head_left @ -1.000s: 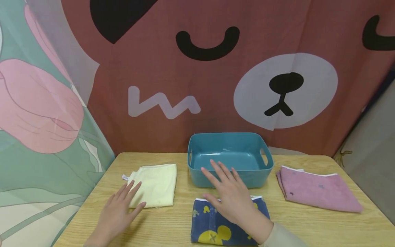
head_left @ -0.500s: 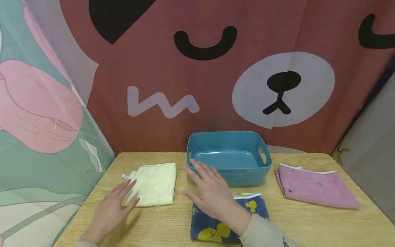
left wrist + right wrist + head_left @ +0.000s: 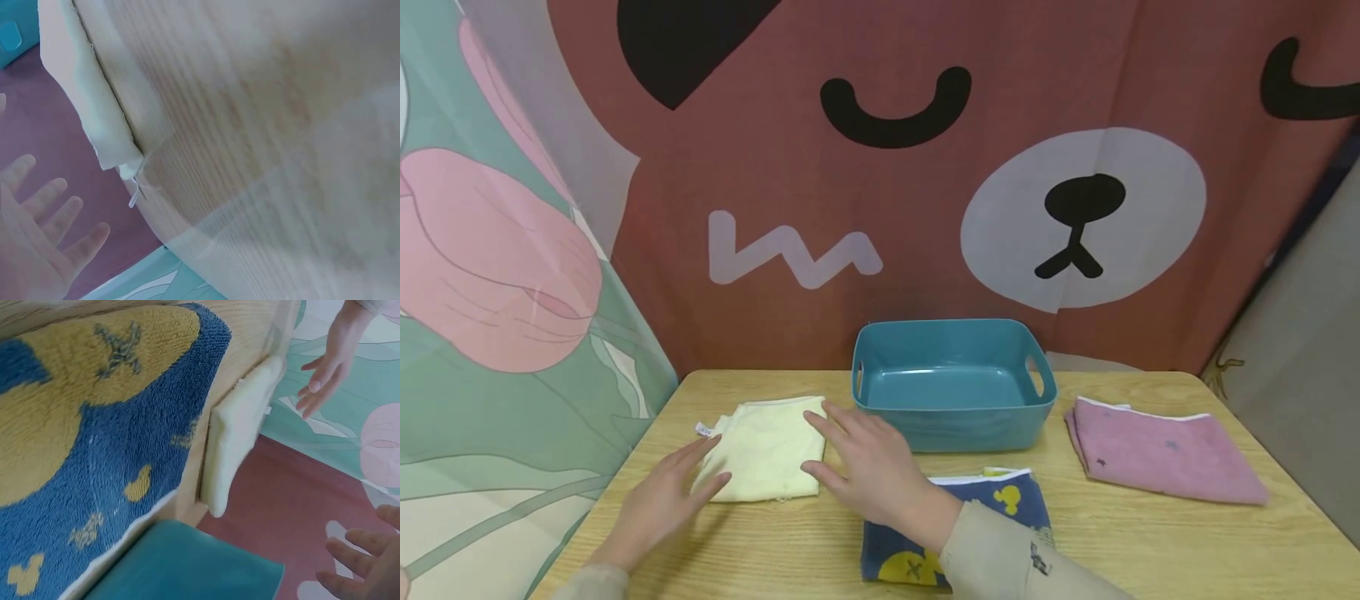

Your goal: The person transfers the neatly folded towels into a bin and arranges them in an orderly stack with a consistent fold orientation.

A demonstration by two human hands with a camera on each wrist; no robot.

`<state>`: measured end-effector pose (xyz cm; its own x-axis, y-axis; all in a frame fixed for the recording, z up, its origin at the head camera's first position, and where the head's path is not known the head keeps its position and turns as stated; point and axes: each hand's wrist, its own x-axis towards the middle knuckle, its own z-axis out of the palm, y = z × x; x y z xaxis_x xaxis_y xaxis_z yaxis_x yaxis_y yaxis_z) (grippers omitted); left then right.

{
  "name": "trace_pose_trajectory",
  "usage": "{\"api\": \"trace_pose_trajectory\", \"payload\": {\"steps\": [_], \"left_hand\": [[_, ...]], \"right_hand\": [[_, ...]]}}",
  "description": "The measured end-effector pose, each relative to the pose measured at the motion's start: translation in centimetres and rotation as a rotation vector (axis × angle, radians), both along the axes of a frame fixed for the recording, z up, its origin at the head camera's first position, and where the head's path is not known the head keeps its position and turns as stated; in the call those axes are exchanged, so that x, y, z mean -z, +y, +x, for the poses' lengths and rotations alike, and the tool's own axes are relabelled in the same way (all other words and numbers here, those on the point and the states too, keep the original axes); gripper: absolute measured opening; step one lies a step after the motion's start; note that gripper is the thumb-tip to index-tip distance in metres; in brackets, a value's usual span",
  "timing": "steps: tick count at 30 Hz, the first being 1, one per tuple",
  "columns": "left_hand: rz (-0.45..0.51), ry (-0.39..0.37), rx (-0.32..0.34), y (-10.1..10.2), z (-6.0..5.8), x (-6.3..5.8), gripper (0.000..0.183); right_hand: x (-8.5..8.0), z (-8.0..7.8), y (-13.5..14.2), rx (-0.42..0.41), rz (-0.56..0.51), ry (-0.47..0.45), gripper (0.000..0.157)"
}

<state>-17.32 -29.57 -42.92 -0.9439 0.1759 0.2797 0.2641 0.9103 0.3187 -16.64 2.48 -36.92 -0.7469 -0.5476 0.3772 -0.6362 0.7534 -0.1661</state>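
Note:
On the table lies a folded pale yellow towel (image 3: pixel 767 454) with a small white tag at its left corner. My left hand (image 3: pixel 658 504) hovers by its left side, fingers spread and holding nothing. From the other side my right hand (image 3: pixel 872 467) reaches over, fingers extended near the towel's right edge, also holding nothing. In the right wrist view the yellow towel (image 3: pixel 237 431) stands apart from the right hand (image 3: pixel 369 562). Under my right forearm is a folded blue towel (image 3: pixel 1030 508) with yellow patterns, partly hidden by the arm.
A teal plastic basket (image 3: pixel 955 429) with side handle holes stands at the back middle of the wooden table (image 3: pixel 790 550). A folded pink towel (image 3: pixel 1165 454) lies on the right. A printed curtain (image 3: pixel 760 325) hangs behind the table's far edge.
My right hand has moved left, from in front of the basket to the yellow towel's right edge. The left hand has shifted slightly left and down. The towels stay put.

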Motion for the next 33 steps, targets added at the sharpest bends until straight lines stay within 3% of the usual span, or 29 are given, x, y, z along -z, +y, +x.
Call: {"api": "trace_pose_trajectory", "payload": {"steps": [8,16,28,33], "left_hand": [[0.134,-0.125,-0.026,0.5,-1.3,-0.6,0.07],[0.176,-0.203,-0.077,0.4,-2.2,-0.4,0.073],[0.224,-0.279,-0.148,-0.5,-2.9,1.5,0.081],[0.23,-0.276,-0.152,-0.9,-3.1,2.0,0.081]], "right_hand": [[0.5,-1.4,-1.7,0.03,-0.096,-0.14,0.055],[1.4,-2.4,-3.0,0.077,-0.206,-0.273,0.055],[3.4,-4.0,-4.2,0.143,-0.342,-0.411,0.046],[3.9,-4.5,-4.3,0.17,-0.397,-0.472,0.044]]}}
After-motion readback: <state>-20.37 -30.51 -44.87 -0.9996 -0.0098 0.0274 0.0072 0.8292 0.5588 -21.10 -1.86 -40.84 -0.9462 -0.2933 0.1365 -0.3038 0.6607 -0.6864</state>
